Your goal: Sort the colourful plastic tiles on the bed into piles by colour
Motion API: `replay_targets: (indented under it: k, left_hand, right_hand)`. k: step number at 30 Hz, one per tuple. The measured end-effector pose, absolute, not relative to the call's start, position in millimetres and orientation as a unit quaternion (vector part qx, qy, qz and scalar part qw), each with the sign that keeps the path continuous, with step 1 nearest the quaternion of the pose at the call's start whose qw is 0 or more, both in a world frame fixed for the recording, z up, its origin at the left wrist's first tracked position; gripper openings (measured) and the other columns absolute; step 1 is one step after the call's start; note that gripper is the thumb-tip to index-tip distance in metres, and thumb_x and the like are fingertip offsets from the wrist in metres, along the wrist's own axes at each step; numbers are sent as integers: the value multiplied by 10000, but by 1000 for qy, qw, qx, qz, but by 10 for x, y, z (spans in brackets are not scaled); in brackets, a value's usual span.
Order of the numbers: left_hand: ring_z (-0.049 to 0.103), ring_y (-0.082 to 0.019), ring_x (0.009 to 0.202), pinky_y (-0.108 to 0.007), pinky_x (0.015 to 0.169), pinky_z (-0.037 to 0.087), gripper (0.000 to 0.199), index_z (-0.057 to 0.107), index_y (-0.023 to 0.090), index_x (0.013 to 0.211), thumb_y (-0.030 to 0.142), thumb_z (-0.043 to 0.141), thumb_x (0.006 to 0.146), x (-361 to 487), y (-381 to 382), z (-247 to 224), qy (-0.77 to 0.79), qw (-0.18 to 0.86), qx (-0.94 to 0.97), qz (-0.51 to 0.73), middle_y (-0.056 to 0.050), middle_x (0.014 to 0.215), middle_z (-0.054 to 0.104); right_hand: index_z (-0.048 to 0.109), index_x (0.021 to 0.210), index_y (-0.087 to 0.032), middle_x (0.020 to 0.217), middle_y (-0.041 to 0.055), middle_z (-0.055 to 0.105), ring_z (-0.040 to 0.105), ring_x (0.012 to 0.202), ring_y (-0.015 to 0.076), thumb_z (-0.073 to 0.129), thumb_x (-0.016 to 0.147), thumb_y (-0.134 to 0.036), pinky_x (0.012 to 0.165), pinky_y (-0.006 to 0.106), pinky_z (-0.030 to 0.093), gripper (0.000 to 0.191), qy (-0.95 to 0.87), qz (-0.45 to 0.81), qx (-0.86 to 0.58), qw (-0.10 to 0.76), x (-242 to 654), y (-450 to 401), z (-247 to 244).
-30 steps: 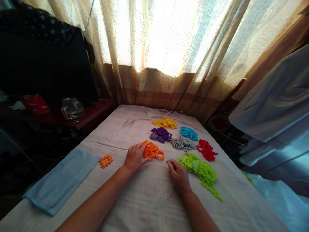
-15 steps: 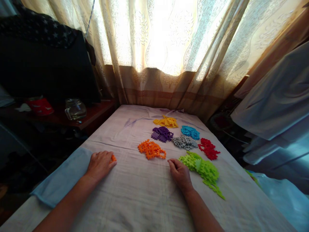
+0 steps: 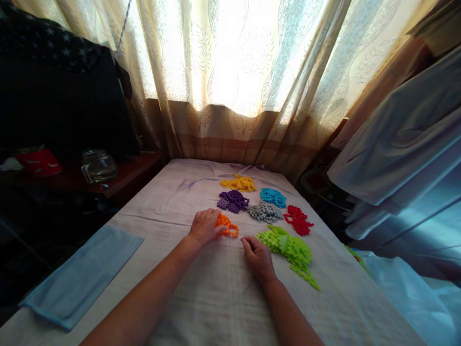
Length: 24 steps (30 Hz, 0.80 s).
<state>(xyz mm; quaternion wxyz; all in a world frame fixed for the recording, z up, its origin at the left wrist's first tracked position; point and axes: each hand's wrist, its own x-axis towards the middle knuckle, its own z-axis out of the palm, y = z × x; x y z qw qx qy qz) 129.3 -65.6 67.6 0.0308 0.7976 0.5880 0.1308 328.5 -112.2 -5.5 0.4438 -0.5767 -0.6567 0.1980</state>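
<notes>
My left hand [image 3: 206, 227] curls over the left part of a heap of orange interlocking plastic pieces [image 3: 228, 227]; its fingers close around some of them, and that part of the heap is hidden. My right hand [image 3: 258, 257] rests on the bedsheet just right of the orange heap, fingers curled in, with nothing visible in them. Beside it on the right lies a heap of lime green pieces [image 3: 291, 247]. Behind are heaps of purple [image 3: 233, 201], grey [image 3: 264, 211], yellow [image 3: 239, 182], blue [image 3: 272, 197] and red pieces [image 3: 298, 220].
A pale sheet [image 3: 158, 192] covers the bed surface. A folded light blue cloth [image 3: 86, 274] lies at the left edge. On a side table to the left stand a glass jug [image 3: 99, 166] and a red container [image 3: 39, 162]. Clothes [image 3: 392, 144] hang at the right; a curtain [image 3: 223, 125] hangs behind.
My left hand has moved right, from beside the blue cloth to the orange heap. My right hand stays in place on the sheet. The view has shifted slightly to the right.
</notes>
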Motion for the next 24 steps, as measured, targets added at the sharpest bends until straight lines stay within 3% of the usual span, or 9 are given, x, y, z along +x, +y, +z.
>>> replay_targets:
  k: [4,8,13,17,19,24]
  left_hand:
    - [548,-246,1197,-377,1020,408,545,532,216,1254,527,614,815,1339,-586,572,579,27,799,158,-103,1272,602]
    - [509,-263,1259,-421,1063,390,473,520,201,1279,442,530,873,959,-680,332,605,12,774,188,-139,1348,556]
    - [566,-257,1193,-418,1049,427,458,569,178,1218,442,408,881,225,-802,-54,647,-10,716,261,-133,1278,612]
    - [588,-232,1168,-387,1037,446,444,604,214,1173,450,386,867,-46,-821,-120,657,7,698,286,-89,1240,649]
    - [599,-230,1152,-385,1019,461,440,616,218,1159,446,387,860,-45,-810,-97,659,15,695,288,-82,1233,657]
    - [596,-237,1165,-397,1015,459,463,614,201,1181,422,362,861,46,-796,-72,666,15,696,268,-93,1246,655]
  right_hand:
    - [706,763,-198,677,40,702,627,613,167,455,861,-436,636,245,481,360,-660,195,-570,450,3283,-1127,-57]
    - [704,756,-200,631,26,676,608,574,153,449,874,-427,590,228,463,361,-663,188,-564,455,3256,-1163,-26]
    - [723,832,-202,664,38,696,608,567,160,473,864,-460,590,245,480,362,-625,143,-577,506,3615,-1184,129]
    - [718,940,-170,816,93,733,656,740,217,459,828,-551,699,300,505,475,-468,35,-683,559,4432,-1190,121]
    - [714,997,-164,986,130,730,658,865,255,432,798,-607,766,344,506,561,-415,8,-735,536,4805,-1189,26]
    - [729,994,-188,1098,138,709,632,1033,278,419,786,-626,911,399,484,576,-503,60,-730,459,4896,-1056,-219]
